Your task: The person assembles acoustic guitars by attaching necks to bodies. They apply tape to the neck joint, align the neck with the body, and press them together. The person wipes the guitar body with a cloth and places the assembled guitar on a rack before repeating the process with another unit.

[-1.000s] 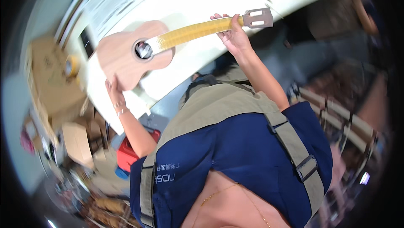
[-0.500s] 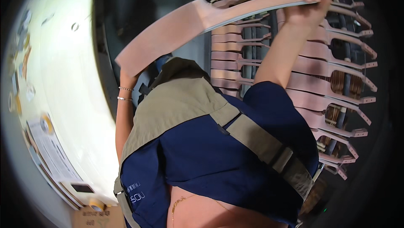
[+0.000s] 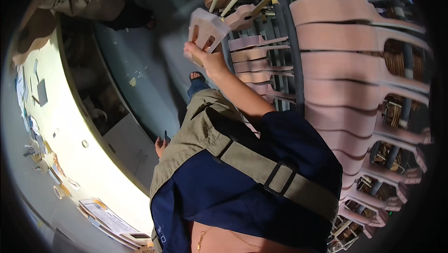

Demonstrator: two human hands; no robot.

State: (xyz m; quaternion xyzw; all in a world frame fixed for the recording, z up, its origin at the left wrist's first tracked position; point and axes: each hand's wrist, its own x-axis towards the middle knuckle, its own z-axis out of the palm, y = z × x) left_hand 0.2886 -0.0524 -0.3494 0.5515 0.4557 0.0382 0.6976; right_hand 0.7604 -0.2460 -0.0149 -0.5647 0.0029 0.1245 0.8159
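My right hand (image 3: 205,59) is closed around an unfinished pale pink guitar just below its slotted headstock (image 3: 207,22), which points up in front of me. My hand and forearm hide most of the rest of this guitar. Low on the left, beside my khaki apron (image 3: 200,117), only part of my left hand (image 3: 161,148) shows. Its fingers are apart, with nothing visible in them, near a small dark tab at the apron's side.
Racks of pink guitar bodies (image 3: 336,75) stand close on my right. A pale workbench (image 3: 93,145) with small tools and papers runs along the left. Another person's trousered leg (image 3: 93,1) is at the far left, near a brownish guitar body (image 3: 35,36). Grey floor (image 3: 158,61) lies between.
My left hand has let go of the guitar body and dropped to my side. The guitar has swung from lying across both hands to my right hand alone, and my view has turned.
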